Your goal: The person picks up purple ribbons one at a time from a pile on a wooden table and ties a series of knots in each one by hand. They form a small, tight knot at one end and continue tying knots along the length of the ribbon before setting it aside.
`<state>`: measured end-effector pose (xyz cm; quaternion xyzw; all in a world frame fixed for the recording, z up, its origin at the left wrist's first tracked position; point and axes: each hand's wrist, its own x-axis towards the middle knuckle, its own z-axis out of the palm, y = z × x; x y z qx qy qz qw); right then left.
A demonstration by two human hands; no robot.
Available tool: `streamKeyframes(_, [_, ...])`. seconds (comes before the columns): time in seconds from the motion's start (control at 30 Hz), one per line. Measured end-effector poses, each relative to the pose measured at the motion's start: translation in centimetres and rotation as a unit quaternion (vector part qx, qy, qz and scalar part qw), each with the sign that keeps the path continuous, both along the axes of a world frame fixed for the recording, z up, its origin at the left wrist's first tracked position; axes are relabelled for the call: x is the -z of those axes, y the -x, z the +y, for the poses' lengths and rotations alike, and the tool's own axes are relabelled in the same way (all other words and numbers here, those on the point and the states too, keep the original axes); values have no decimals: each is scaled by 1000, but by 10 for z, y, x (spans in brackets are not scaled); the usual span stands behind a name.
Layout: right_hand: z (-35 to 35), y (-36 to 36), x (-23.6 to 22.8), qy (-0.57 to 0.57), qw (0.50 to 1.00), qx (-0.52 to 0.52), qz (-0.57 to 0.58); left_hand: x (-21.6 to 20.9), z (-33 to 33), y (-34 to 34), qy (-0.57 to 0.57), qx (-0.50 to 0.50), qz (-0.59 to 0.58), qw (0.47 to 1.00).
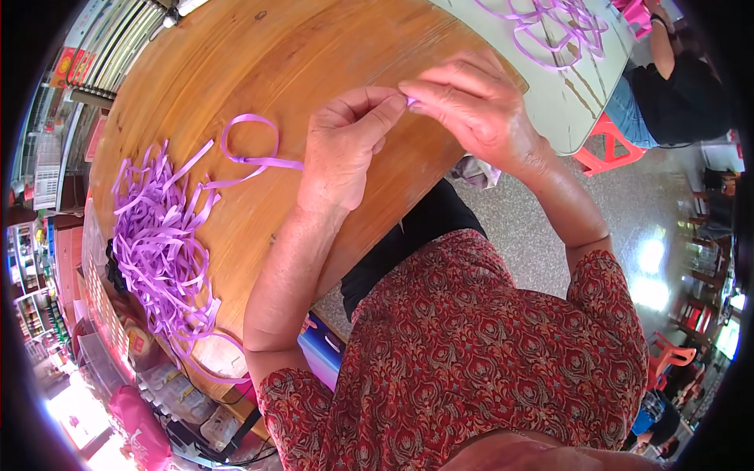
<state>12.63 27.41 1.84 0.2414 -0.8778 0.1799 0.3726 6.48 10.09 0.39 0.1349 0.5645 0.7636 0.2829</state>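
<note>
My left hand (343, 141) is raised over the wooden table, thumb and forefinger pinched together on a purple ribbon. Fingertip to fingertip with it, my right hand (481, 116) also pinches at the ribbon; its other fingers are stretched and a little blurred. Only a small bit of the ribbon (411, 101) shows between the fingertips. On the left, a stretch of purple ribbon (275, 162) runs from behind my left hand into a loop on the tabletop. A tangled pile of purple ribbons (161, 243) lies at the table's left side.
The round wooden table (314, 47) meets a pale table (561, 118) at the far right, with more purple ribbons (558, 31) on it. A person in dark clothes (679, 98) sits there on a red stool (605, 149). Shelves and a pink bag (140, 428) stand at the left.
</note>
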Motion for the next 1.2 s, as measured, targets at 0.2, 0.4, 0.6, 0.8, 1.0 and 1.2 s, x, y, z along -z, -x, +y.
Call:
streamKeyframes(0.2, [2,-3,-5,5,999,1,-44,-5,-1,-2,85,-18,171,981])
streamKeyframes(0.4, [11,-13,-5,75,978,6,-194,5,-1,2,102,-8,253,962])
streamKeyframes(0.6, [12,-21,3,393,823,-161,-377,-8,-1,-2,32,33,190,981])
streamKeyframes(0.8, [-1,-3,13,535,707,-322,-331,-6,-1,-4,-100,-8,37,994])
streamKeyframes(1.0, [-22,3,10,455,856,-125,-212,-3,5,-9,-103,-98,93,985])
streamKeyframes(1.2, [-19,8,14,211,976,-5,-53,1,8,-11,-85,-105,71,988])
